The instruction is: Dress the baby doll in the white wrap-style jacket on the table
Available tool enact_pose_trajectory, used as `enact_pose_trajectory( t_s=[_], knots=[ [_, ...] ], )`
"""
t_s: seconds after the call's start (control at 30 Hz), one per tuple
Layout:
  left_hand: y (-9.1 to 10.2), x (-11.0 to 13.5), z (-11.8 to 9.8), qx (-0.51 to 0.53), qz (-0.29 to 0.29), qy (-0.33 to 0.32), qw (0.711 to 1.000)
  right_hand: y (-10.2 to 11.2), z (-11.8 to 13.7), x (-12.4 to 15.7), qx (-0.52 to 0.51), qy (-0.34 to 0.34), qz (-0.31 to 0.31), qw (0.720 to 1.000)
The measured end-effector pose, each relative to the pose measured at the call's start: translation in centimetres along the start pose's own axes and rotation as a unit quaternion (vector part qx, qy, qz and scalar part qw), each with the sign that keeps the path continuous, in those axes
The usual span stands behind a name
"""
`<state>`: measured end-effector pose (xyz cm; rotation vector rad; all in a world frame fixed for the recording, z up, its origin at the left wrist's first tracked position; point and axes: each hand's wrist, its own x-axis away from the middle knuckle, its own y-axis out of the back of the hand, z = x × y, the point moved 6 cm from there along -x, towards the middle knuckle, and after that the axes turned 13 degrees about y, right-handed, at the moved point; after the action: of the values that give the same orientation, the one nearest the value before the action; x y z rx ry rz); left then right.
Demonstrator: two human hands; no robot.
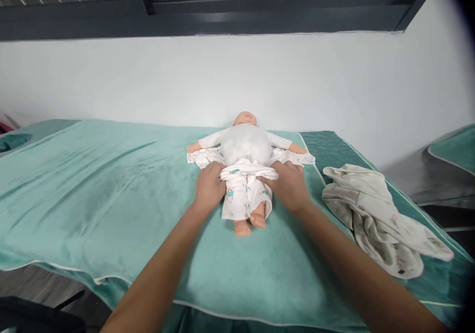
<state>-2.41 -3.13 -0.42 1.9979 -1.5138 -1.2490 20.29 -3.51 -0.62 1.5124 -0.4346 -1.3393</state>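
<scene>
A baby doll (245, 142) with a white cloth body lies on its back, head toward the wall and arms spread wide. Printed white baby pants (237, 199) cover its legs, and both feet stick out at the cuffs. My left hand (210, 187) grips the bunched waistband on the left side. On the right side, my right hand (289, 184) has its fingers closed on the same waistband. Under the doll's arms lies a printed white garment (202, 157), spread to both sides; its middle is hidden by the body.
A green velvety cover (111, 199) spreads over the bed. To the right lies a crumpled printed white cloth (374, 219) on a darker green quilted strip. Behind the bed rise a white wall (166, 80) and a dark window frame (260, 16). A black object (37, 315) stands at the lower left.
</scene>
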Motion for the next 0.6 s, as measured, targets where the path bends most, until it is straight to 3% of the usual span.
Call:
enact_pose_trajectory(
  t_s=[0.13, 0.4, 0.6],
  knots=[
    [0.0, 0.9, -0.4, 0.048, 0.022, 0.014, 0.998, -0.8, 0.5, 0.9, -0.028, -0.039, -0.016, 0.999],
    [1.6, 7.1, -0.9, 0.156, 0.143, 0.040, 0.976, -1.0, 0.4, 2.1, -0.236, -0.061, -0.025, 0.970],
    [1.3, 8.3, -0.6, 0.141, 0.214, 0.035, 0.966, -0.1, 1.4, 3.8, -0.285, -0.072, -0.007, 0.956]
  ],
)
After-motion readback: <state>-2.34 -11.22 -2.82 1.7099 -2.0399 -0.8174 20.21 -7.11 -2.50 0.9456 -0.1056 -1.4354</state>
